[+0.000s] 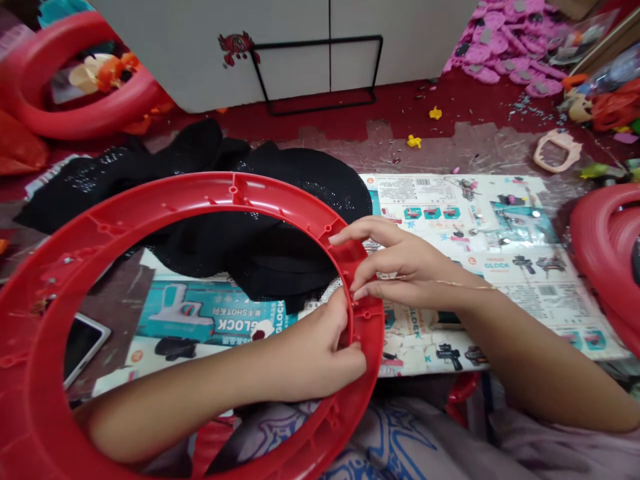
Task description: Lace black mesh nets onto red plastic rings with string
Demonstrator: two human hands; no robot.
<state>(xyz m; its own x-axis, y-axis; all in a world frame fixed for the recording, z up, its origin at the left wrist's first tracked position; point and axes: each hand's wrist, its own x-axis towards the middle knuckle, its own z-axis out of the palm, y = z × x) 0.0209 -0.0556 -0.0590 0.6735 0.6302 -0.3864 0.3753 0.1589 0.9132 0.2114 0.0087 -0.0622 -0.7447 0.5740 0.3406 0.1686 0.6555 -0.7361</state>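
A large red plastic ring [200, 193] lies tilted over my lap, its ribbed underside facing up. My left arm passes through its opening, and my left hand [320, 353] grips the ring's right inner rim with curled fingers. My right hand [400, 263] comes from the right and rests its fingertips on the same stretch of rim, fingers pinched close together over a small spot there. Whether a small part is between those fingertips is hidden. A black mesh cloth [260, 253] lies under and behind the ring.
Flattened toy-gun cartons [500, 253] cover the floor. A phone [83, 343] lies at the left. More red rings sit at far left [75, 120] and far right [605, 247]. A white cabinet [300, 47] stands behind; pink parts [505, 47] and small loose pieces lie scattered at upper right.
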